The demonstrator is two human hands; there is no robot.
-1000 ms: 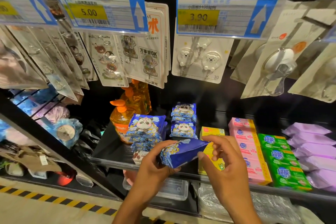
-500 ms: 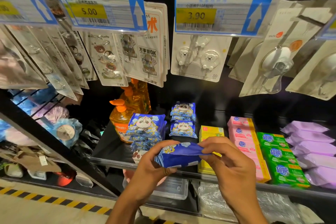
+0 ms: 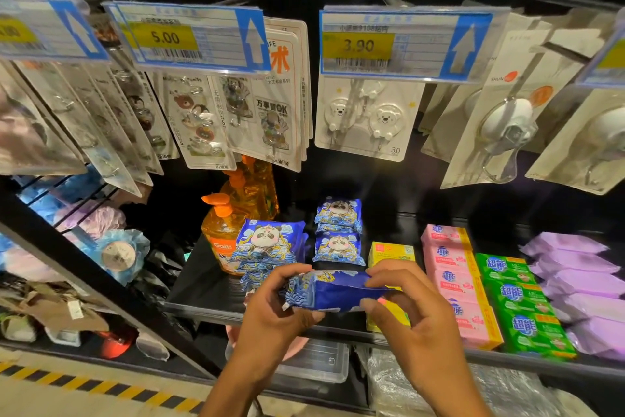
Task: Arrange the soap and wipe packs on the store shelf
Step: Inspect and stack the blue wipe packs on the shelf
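Two hands, left hand (image 3: 270,308) and right hand (image 3: 411,311), pinch blue wipe pack (image 3: 333,291); should seat flat atop front panda stack (image 3: 270,244).

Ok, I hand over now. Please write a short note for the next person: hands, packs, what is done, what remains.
Left hand and right hand each pinch one end of the blue panda wipe pack, held level over the shelf front edge.
On the shelf: an upright panda pack by the orange pump bottle, two panda packs farther back.
Pink soap, green soap and purple packs lie in rows at right; these look done.
Left: place the held pack with the other panda packs.
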